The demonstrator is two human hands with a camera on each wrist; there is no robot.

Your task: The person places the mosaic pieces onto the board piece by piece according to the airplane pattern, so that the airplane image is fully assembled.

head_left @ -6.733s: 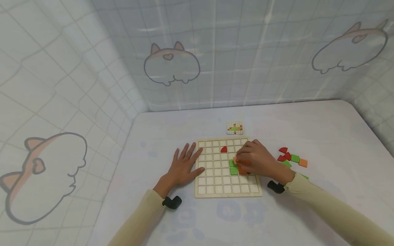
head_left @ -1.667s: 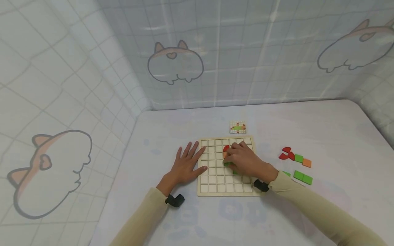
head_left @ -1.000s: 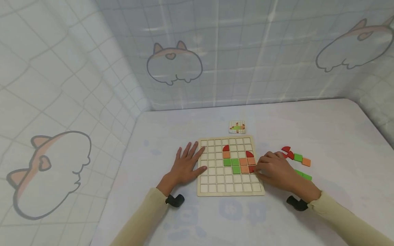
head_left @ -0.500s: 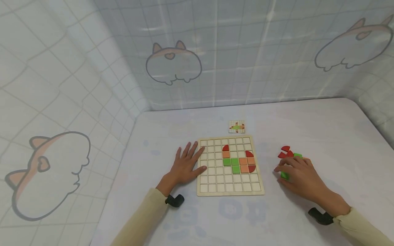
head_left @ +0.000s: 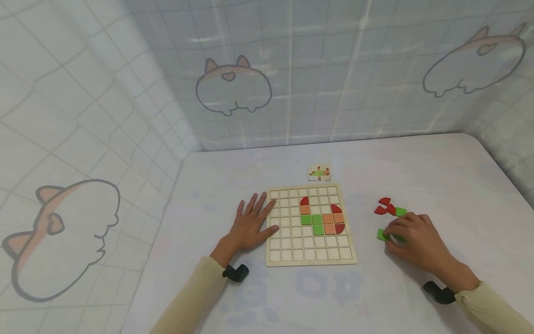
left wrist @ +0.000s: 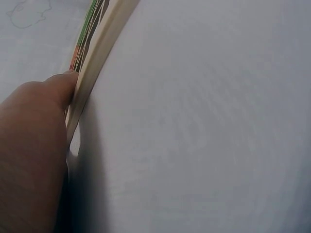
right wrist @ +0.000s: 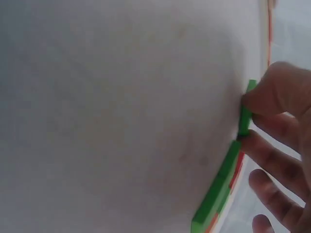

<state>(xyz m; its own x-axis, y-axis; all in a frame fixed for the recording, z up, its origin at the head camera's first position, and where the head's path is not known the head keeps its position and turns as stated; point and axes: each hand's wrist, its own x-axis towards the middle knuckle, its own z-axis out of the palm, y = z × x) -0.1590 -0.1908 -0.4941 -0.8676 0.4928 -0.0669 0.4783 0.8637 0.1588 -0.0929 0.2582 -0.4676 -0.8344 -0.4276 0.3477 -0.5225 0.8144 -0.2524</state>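
The wooden grid board [head_left: 288,260] lies flat on the table. My left hand [head_left: 247,227] is spread, with fingertips and thumb resting on the board's left edge; the left wrist view shows the thumb over the rim [left wrist: 90,73]. On the board are a stepped group of green squares [head_left: 318,229], orange squares [head_left: 329,228] and red quarter-rounds [head_left: 336,208]. Right of the board, my right hand [head_left: 419,241] pinches a green square [head_left: 381,234] with thumb and fingers. In the right wrist view this green square [right wrist: 245,119] stands beside further green pieces [right wrist: 216,189].
A small pattern card [head_left: 319,172] lies behind the board. Several red quarter-rounds [head_left: 381,210] and a green square [head_left: 401,212] lie at the right, behind my right hand. A wall cloth [head_left: 292,116] with animal drawings stands around the table.
My right hand moved from the board's right edge to the loose pieces and has taken hold of a green square. Orange, green and red pieces on the board are uncovered. The left hand stayed in place.
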